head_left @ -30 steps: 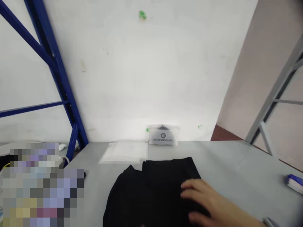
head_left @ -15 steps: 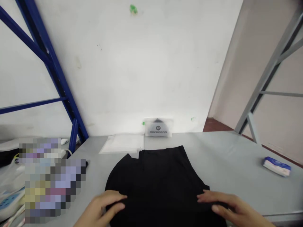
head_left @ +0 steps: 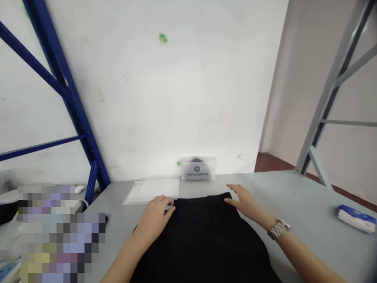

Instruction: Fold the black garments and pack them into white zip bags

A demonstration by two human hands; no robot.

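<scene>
A black garment (head_left: 203, 236) lies spread on the grey table, its straight top edge facing the wall. At the top left corner of that edge is my left hand (head_left: 159, 214), thumb and fingertips brought together in a pinch on the cloth. My right hand (head_left: 243, 200), with a metal watch (head_left: 278, 229) on the wrist, is at the top right corner. Its thumb and fingers are apart, the thumb by the cloth's edge and the fingers reaching past it. The lower part of the garment runs out of view at the bottom.
Against the white wall stands a translucent ROCKBROS pouch (head_left: 197, 169). A flat white plastic bag (head_left: 153, 188) lies left of it. Blue-and-white tissue pack (head_left: 356, 219) at right; blurred-out items (head_left: 61, 247) and cables at left. A blue rack post (head_left: 76, 106) rises at left.
Both hands have moved away from me, from the garment's middle to its top corners. The left side of the cloth has changed shape. The camera view has tilted slightly up.
</scene>
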